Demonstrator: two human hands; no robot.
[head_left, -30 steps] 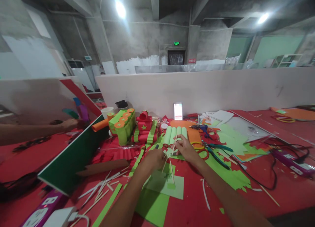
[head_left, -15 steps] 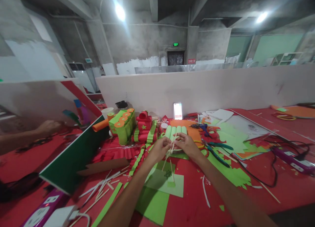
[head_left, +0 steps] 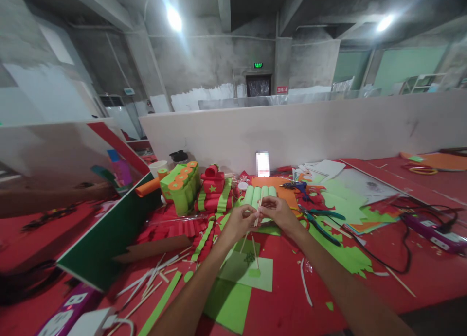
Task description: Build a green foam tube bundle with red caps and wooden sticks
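My left hand and my right hand meet in front of me, fingers pinched together on a thin wooden stick. The stick stands nearly upright between the fingertips. Just behind them lies a row of pale green foam rolls, partly covered by my fingers. Below the hands, two more thin sticks rest on light green foam sheets, one with a dark star-like drawing.
Green-handled pliers and a blue glue gun lie to the right. Red and green foam pieces stand at left, near a dark green board. A lit phone leans on the partition. A person's arm is at far left.
The stick between my hands is now more upright, and my fingertips have drawn closer together. At far left, the other person's arm has shifted and blurred.
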